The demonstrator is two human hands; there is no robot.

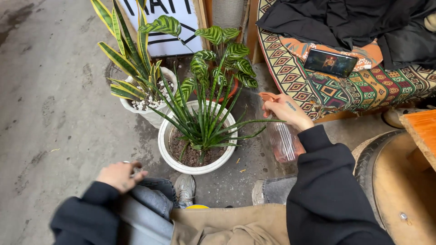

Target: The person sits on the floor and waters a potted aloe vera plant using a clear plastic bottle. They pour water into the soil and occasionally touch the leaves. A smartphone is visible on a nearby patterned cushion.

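My right hand (287,110) grips the pink trigger head of a clear spray bottle (284,141) and holds it just right of a spiky green plant (203,121) in a round white pot (165,136). The nozzle points left at the leaves. On my left knee rests my left hand (118,174), its fingers curled around something small that I cannot make out. Both arms are in dark sleeves.
Behind stand a yellow-edged snake plant in a white pot (136,97) and a striped-leaf plant in an orange pot (232,90). A phone (329,62) lies on a patterned blanket (363,88) at the right. A tyre and wooden top (399,181) sit at lower right.
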